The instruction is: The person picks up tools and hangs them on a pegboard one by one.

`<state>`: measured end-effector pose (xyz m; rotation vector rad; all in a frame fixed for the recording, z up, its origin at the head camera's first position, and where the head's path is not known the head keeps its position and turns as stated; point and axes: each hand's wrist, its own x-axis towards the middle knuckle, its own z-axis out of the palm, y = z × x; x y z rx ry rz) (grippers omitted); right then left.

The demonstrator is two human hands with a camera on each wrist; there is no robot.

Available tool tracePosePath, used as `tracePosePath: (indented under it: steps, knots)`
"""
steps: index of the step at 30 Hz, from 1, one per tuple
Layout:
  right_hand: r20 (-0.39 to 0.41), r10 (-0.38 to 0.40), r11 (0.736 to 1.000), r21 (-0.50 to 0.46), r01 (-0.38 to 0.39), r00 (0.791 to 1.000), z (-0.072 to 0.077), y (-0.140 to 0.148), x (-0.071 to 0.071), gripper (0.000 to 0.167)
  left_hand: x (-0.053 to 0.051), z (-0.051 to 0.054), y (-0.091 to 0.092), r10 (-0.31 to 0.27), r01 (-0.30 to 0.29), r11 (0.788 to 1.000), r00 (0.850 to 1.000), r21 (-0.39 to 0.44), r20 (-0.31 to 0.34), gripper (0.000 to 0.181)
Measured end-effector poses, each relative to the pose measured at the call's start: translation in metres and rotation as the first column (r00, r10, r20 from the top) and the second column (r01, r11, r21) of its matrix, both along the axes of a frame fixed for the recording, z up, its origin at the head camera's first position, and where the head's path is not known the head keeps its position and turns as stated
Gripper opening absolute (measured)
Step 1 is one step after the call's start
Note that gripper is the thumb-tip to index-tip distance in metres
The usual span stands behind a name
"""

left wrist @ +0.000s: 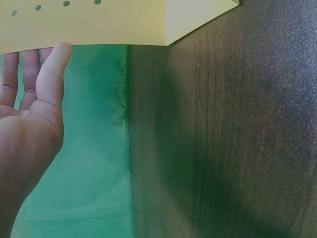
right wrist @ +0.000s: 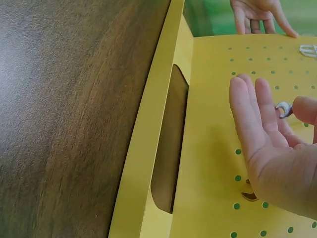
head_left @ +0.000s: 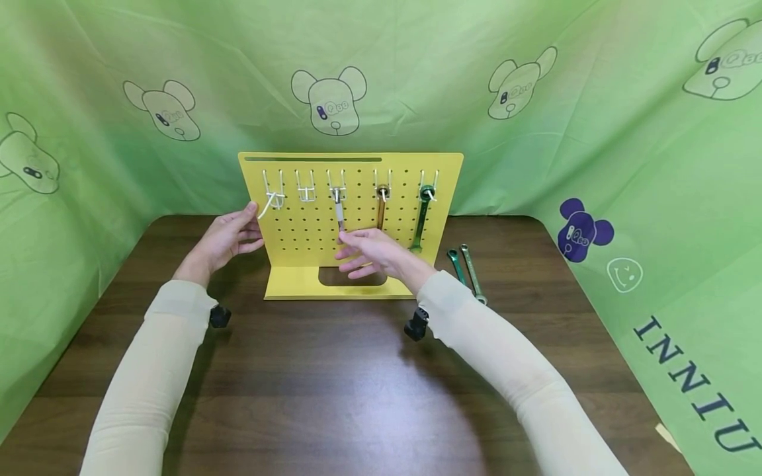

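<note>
A yellow pegboard point(head_left: 303, 274) stands upright with white hooks on its face. My left hand point(head_left: 229, 239) holds its left edge, thumb at the front and fingers behind, as the left wrist view also shows of the hand point(left wrist: 37, 109). With thumb and index finger my right hand point(head_left: 375, 251) pinches the lower end of a silver wrench point(head_left: 339, 210), whose top is at the middle hook; its open jaw end point(right wrist: 284, 110) shows between the fingertips in the right wrist view. A bronze wrench point(head_left: 381, 213) and a green wrench point(head_left: 421, 221) hang on the hooks to the right.
Two more wrenches, one green point(head_left: 456, 266) and one silver point(head_left: 470, 268), lie on the dark wooden table point(head_left: 333, 370) right of the board. The two left hooks point(head_left: 306, 193) carry no wrench. A green printed cloth point(head_left: 238, 86) surrounds the table at the back and sides.
</note>
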<state>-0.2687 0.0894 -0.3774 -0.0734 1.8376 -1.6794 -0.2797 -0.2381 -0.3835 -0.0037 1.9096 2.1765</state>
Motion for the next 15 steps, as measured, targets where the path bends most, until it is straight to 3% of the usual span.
tracePosePath:
  steps: [15]
  knots:
    - [0.030,0.014,1.000,0.013,-0.015,0.999,-0.0005,0.0005,-0.0007,0.042,-0.0005,0.0012,-0.0002,0.011,-0.011,1.000,1.000,-0.001,0.004,0.037]
